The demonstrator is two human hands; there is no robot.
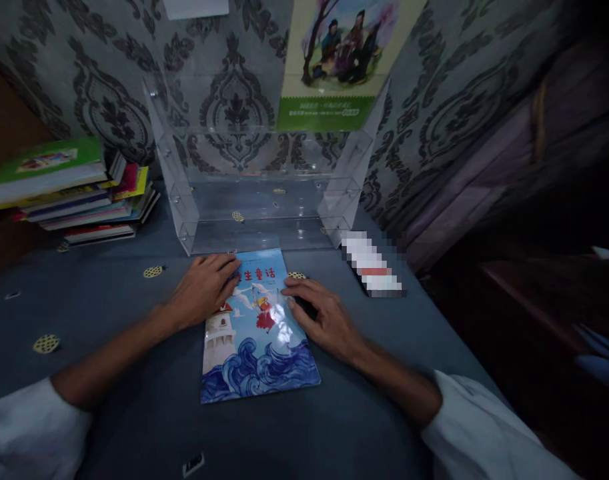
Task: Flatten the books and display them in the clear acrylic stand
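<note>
A thin book (pixel 271 360) with a light blue cover, a white tower and dark blue waves lies flat on the table, face up. Over its upper left edge rests my left hand (pixel 207 288), palm down and fingers stretched out. My right hand (pixel 327 317) touches the book's right edge, its fingers extended and its thumb apart below them. The dark patch under the right palm is too dim to make out. Just behind the book stands a clear acrylic rack (pixel 184 223) with stepped tiers.
A green-bordered book (pixel 324 110) stands in the rack's upper right. To the left is a stack of books (pixel 84 190). A pixelated flat object (pixel 371 263) lies right of the rack. The blue-grey tablecloth (pixel 134 413) ends at a diagonal edge on the right, beside dark furniture.
</note>
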